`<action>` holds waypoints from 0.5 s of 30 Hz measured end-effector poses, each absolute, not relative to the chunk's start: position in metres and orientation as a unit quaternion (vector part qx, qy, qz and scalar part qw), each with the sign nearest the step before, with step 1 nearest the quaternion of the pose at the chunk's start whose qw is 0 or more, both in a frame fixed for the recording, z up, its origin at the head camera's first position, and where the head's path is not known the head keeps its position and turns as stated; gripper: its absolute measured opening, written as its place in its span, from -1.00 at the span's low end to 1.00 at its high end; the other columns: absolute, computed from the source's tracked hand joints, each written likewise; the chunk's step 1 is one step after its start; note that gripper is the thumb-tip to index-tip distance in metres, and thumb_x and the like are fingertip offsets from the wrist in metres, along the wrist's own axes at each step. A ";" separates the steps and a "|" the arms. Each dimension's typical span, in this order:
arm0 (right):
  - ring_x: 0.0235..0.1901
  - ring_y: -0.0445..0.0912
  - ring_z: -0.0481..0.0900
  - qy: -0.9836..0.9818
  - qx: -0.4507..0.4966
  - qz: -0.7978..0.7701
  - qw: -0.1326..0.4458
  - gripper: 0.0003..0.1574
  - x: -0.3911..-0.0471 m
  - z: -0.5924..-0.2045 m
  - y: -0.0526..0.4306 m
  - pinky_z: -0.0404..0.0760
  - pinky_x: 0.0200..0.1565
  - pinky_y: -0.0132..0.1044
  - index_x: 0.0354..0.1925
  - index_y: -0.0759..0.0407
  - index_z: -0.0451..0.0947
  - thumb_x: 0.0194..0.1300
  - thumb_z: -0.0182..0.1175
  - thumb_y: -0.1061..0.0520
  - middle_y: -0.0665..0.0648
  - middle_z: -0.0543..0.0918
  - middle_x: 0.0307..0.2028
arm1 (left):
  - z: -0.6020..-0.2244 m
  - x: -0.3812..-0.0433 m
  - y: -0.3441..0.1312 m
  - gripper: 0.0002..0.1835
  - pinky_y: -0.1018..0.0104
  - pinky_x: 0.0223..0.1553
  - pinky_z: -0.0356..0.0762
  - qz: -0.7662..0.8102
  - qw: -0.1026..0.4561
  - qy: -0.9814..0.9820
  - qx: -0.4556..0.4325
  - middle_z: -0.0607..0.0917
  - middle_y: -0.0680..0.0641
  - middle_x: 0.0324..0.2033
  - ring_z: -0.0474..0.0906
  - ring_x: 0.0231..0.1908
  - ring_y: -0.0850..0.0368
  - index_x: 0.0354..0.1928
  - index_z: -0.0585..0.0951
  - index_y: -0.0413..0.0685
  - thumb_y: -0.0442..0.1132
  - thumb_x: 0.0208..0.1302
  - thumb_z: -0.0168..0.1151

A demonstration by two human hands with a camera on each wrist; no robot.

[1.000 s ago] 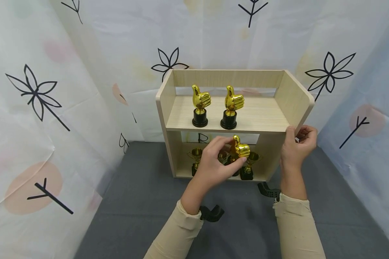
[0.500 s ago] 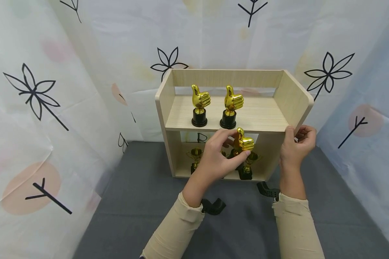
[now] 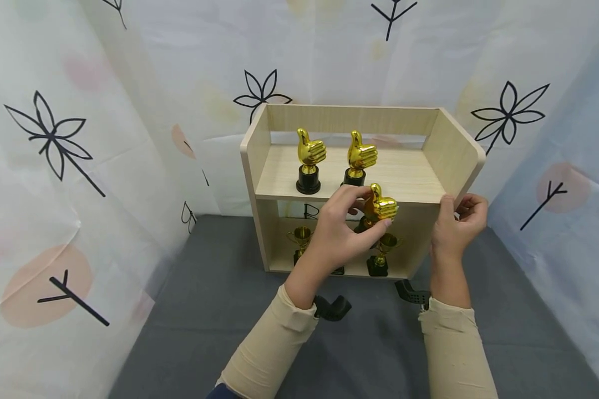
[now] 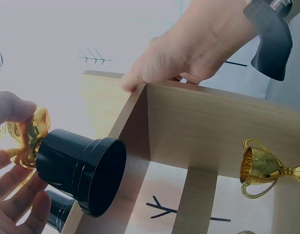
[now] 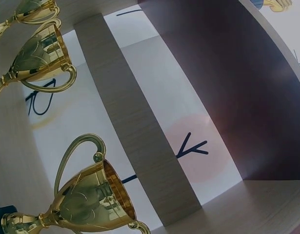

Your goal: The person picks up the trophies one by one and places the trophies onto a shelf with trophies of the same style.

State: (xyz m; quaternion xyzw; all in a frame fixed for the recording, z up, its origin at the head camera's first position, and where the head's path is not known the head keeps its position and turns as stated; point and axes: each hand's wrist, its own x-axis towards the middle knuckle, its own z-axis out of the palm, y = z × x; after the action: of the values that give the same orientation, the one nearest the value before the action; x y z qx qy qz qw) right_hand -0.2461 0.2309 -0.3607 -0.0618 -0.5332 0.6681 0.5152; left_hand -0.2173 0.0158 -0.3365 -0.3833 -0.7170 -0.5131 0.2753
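Note:
My left hand (image 3: pixel 340 221) grips a gold thumbs-up trophy (image 3: pixel 382 208) by its gold top, just in front of the upper shelf's edge. In the left wrist view the black round base of that trophy (image 4: pixel 84 165) points away from the fingers. My right hand (image 3: pixel 458 226) pinches the right side panel of the wooden shelf unit (image 3: pixel 419 191) near the upper board. On the upper board stand two more thumbs-up trophies, the left one (image 3: pixel 309 158) and the middle one (image 3: pixel 361 155); the held trophy and left hand partly cover the middle one's base.
Gold cup trophies stand on the lower shelf, one at the left (image 3: pixel 301 237) and one at the right (image 3: pixel 383 252); the left hand hides what lies between. A grey cloth (image 3: pixel 204 310) covers the table. A patterned white curtain (image 3: pixel 179 66) hangs behind.
My left hand has raised the held thumbs-up trophy, moving it slightly right, from before the lower shelf to the upper board's edge. The right hand has stayed on the side panel.

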 end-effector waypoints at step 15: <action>-0.36 -0.16 0.40 -0.537 -0.054 0.668 0.513 -0.74 -0.245 -0.360 0.231 0.28 -0.29 -0.34 -0.38 -0.03 0.40 0.31 0.13 0.33 -0.03 0.44 -0.39 | -0.323 -0.223 0.025 -0.43 0.50 -0.01 0.62 -0.504 0.292 -0.712 -0.392 0.69 -0.16 0.03 0.68 -0.12 0.11 0.22 0.63 -0.26 -0.23 0.21 0.59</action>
State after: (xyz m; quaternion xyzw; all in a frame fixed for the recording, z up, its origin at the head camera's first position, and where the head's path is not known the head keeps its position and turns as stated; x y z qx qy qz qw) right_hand -0.2445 0.2314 -0.3597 -0.0536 -0.5366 0.6680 0.5128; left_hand -0.2233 0.0252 -0.3227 -0.3924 -0.7117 -0.5041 0.2923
